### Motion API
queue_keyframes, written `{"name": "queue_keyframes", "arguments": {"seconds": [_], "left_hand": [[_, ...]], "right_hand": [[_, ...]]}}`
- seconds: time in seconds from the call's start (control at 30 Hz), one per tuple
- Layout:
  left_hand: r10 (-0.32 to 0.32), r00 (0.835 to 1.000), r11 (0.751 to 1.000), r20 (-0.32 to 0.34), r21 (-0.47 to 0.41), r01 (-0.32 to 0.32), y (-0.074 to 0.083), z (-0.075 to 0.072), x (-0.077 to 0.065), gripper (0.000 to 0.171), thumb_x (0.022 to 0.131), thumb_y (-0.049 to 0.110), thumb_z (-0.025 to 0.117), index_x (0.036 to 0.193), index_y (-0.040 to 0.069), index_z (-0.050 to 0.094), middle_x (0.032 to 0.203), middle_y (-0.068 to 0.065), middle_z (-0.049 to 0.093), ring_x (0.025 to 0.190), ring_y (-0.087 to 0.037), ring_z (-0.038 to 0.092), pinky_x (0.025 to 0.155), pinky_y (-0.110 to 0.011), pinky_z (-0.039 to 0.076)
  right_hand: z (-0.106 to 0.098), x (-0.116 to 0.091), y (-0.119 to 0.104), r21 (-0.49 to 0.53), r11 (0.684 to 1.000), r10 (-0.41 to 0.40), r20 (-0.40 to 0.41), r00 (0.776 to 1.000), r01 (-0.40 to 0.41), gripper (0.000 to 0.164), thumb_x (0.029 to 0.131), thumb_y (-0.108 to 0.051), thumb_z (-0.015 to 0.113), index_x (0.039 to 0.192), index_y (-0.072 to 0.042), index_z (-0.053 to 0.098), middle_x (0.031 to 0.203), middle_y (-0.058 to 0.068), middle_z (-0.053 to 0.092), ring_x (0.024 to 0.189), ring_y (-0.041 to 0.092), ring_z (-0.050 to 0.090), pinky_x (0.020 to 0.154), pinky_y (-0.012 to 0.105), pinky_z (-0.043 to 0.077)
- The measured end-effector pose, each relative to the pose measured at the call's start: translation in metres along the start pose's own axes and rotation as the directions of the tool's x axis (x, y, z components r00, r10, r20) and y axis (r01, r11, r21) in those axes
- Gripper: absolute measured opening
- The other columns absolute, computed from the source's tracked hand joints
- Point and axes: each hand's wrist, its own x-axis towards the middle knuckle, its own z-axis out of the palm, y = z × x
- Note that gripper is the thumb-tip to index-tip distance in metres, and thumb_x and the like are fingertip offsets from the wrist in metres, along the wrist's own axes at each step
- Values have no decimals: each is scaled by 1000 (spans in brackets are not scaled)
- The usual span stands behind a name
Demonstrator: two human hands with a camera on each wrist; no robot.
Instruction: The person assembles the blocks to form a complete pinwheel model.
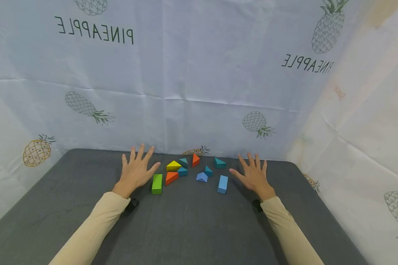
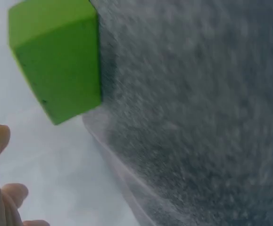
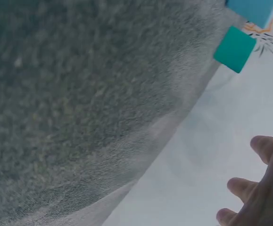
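Observation:
My left hand (image 1: 136, 171) is spread with straight fingers at the left of a loose group of coloured blocks, holding nothing. Nearest to it is a green rectangular block (image 1: 157, 184), large in the left wrist view (image 2: 56, 61). On the other side my right hand (image 1: 253, 175) is spread too and holds nothing. A light blue rectangular block (image 1: 222, 184) and a teal triangular block (image 1: 220, 163) lie closest to it. Between the hands are orange wedges (image 1: 171, 178) (image 1: 195, 160), a yellow triangle (image 1: 174, 166), a periwinkle triangle (image 1: 202, 177) and several small blue or teal triangles (image 1: 208, 171).
The blocks lie on a dark grey table (image 1: 185, 228) toward its far edge. Behind it hangs a white curtain (image 1: 199, 73) printed with pineapples, and another stretch of it (image 1: 368, 147) runs along the right side. Black wrist cameras (image 1: 131, 205) sit below the hands.

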Motion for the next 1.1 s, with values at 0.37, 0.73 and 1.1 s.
{"name": "queue_keyframes", "arguments": {"seconds": [0.37, 0.73, 1.1], "left_hand": [[2, 1000, 999, 15, -54, -1, 10, -5, -10, 74, 101, 53, 45, 160, 16, 19, 165, -22, 9, 149, -54, 4, 112, -76, 1], [27, 999, 993, 42, -113, -22, 11, -4, -18, 72, 102, 49, 47, 159, 13, 23, 164, -24, 12, 147, -55, 9, 111, -77, 9], [86, 995, 984, 52, -164, -76, 9, -4, -27, 69, 102, 44, 50, 158, 10, 27, 162, -26, 19, 146, -55, 17, 109, -76, 18]], "right_hand": [[-1, -10, -6, 60, 998, -9, -8, 1000, 10, 81, 95, -60, 53, 158, -15, 28, 164, 24, 15, 150, 52, 1, 112, 75, -2], [-2, -16, -12, 129, 992, -1, 0, 1000, 1, 80, 95, -60, 52, 157, -14, 30, 164, 24, 14, 150, 51, 3, 113, 75, -2], [3, -26, -15, 197, 979, -53, 0, 999, 52, 76, 95, -52, 57, 156, -13, 34, 163, 24, 20, 149, 51, 9, 113, 74, 6]]}}
